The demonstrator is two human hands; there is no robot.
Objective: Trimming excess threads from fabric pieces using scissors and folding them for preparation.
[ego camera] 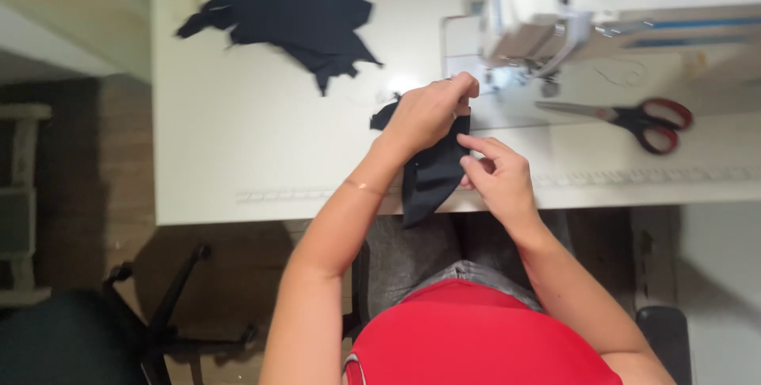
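Both hands, left hand and right hand, grip dark cloth.

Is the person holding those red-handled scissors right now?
No. The scissors lie on the table off to the right, while both the left hand and right hand grip a dark fabric piece.

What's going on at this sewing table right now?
A person seated at a white table holds a small piece of dark cloth in both hands. The left hand grips its upper edge near the sewing machine, and the right hand pinches its right side. A pile of similar dark cloth pieces lies at the table's far left, and red-handled scissors rest to the right, untouched.
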